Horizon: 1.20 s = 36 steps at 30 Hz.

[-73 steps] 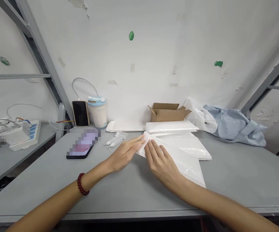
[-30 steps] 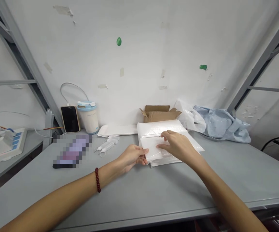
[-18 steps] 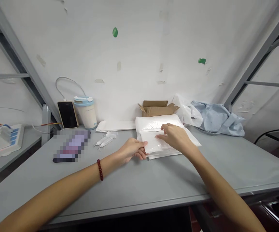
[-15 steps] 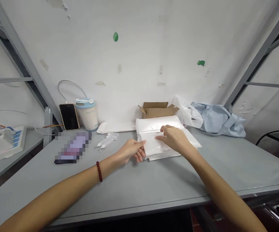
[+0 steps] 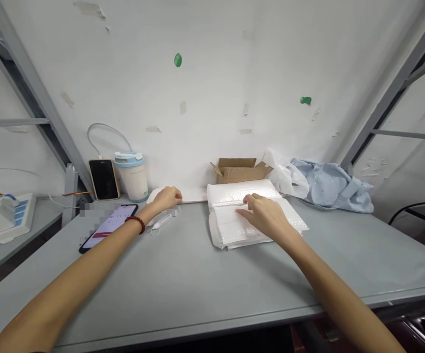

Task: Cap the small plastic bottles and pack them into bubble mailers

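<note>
My right hand [image 5: 266,215] is at the mouth of a white bubble mailer [image 5: 234,228], thumb on its front and curled fingers at its upper edge. The mailer's flap [image 5: 240,192] lies folded back toward the wall. It rests on other white mailers. My left hand [image 5: 165,197] reaches over some small white capped tubes [image 5: 162,221], beside a flat white strip [image 5: 194,195]. Its fingers bend down and their tips are mostly hidden, so I cannot see if they hold a tube. A dark red bead bracelet circles the left wrist.
Behind the mailers stand an open cardboard box [image 5: 242,174], a white plastic bag [image 5: 286,176] and light blue cloth [image 5: 333,186]. At the left are a phone with a timer [image 5: 111,223], an upright phone [image 5: 104,179], a lidded cup [image 5: 133,179] and a power strip [image 5: 24,218].
My left hand has let go of the mailer's left edge and moved left and away from me to the tubes. My right hand stays at the mailer. The view has shifted slightly.
</note>
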Motion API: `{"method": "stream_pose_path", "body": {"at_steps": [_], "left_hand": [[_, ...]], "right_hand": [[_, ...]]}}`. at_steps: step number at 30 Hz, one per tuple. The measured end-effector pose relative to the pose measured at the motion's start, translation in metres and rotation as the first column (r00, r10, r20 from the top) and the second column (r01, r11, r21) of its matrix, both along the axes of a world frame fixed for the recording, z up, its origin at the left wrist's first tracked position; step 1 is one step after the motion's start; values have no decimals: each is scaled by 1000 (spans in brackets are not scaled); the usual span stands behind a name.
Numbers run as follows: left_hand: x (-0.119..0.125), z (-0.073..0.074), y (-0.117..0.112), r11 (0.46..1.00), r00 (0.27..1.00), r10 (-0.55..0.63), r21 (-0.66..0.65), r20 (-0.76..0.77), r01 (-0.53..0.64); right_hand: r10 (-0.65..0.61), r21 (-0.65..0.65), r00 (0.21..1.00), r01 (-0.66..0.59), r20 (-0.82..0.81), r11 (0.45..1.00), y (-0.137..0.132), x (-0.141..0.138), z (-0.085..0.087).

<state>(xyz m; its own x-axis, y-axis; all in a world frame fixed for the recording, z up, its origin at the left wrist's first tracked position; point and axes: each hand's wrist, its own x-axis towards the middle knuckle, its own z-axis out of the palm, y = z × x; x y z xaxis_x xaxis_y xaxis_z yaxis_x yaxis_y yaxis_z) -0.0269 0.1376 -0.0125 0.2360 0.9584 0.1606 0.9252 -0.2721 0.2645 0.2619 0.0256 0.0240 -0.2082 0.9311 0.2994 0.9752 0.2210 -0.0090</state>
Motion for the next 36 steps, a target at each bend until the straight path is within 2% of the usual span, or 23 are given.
{"method": "stream_pose_path", "body": {"at_steps": [8, 14, 20, 25, 28, 30, 31, 32, 33, 35, 36], "left_hand": [[9, -3, 2, 997, 970, -45, 49, -240, 58], [20, 4, 5, 995, 938, 18, 101, -345, 19], [9, 14, 5, 975, 936, 134, 213, -325, -65], [-3, 20, 6, 944, 948, 214, 298, -236, -139], [-4, 23, -3, 922, 957, 234, 350, -171, -163], [-2, 21, -16, 902, 963, 233, 401, -137, -161], [-2, 19, -25, 889, 965, 230, 431, -125, -156], [0, 16, -35, 848, 972, 206, 515, -110, -121], [1, 12, -46, 799, 978, 176, 597, -113, -74], [6, 3, -67, 679, 977, 75, 728, -200, 97], [9, -1, -78, 616, 963, 12, 761, -268, 203]], "right_hand": [[24, 22, 1000, -24, 6, 999, -1, -1, -3], [16, 18, 1000, -17, 19, 1000, 0, -3, -4], [11, 10, 999, -11, 41, 1000, 0, -4, -4], [9, 26, 998, -11, 61, 1000, 2, -3, -7], [15, 43, 998, -17, 59, 999, 6, -2, -10], [33, 121, 999, -37, 38, 992, 7, -1, -12], [51, 201, 998, -54, 21, 978, 7, -2, -13], [86, 305, 996, -85, 10, 949, 6, -4, -14], [138, 423, 990, -132, 16, 897, 2, -7, -16], [263, 632, 959, -270, 107, 727, -9, -18, -19], [310, 688, 931, -354, 194, 634, -16, -24, -21]]}}
